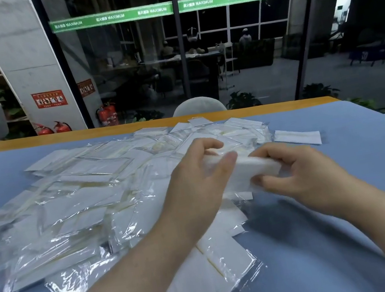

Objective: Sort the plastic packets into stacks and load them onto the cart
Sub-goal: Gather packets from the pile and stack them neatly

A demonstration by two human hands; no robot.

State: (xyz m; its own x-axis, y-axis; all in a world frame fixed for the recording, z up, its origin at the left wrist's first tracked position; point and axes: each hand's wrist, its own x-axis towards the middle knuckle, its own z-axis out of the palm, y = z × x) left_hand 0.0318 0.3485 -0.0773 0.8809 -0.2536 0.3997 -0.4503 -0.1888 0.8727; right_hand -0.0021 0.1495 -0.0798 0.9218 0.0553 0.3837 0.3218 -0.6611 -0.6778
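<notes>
Blue table [347,196] is bare on your right up to its edge; loose packets [56,206] crowd left. Your left hand [200,182] and right hand [303,173] both clasp one white stack [246,170].

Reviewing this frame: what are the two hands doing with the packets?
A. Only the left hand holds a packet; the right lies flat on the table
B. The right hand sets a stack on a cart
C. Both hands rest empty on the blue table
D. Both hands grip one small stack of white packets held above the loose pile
D: the left hand and right hand both curl around the stack of white packets, over the loose packets on the blue table.
</notes>
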